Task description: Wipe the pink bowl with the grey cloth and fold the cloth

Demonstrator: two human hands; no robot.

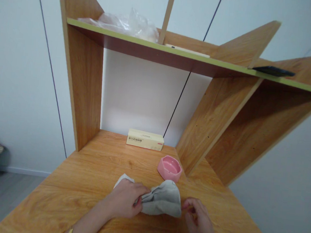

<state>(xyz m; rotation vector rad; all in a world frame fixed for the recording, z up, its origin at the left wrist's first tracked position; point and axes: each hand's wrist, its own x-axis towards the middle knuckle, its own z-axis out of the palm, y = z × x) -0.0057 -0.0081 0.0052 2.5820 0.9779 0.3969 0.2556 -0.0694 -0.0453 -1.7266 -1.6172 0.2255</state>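
A soft grey cloth (161, 199) is bunched in the middle and fans out to the right, just above the desk. Its gathered part is pinched between the thumb and fingers of my left hand (128, 198). A white piece of material (123, 178) sticks out behind that hand; whether it belongs to the cloth I cannot tell. At the cloth's right edge is my right hand (199, 222), fingers curled and fingertips close to the fabric. What those fingers hold, if anything, is hidden. Beyond the cloth stands a pink ashtray-like dish (170, 167).
A long cream box (145, 140) lies at the back of the wooden desk (90, 176). Upright panels (215, 118) rise on both sides. Overhead, a shelf (150, 47) carries a clear plastic bag (125, 24) and a flat dark object (273, 71).
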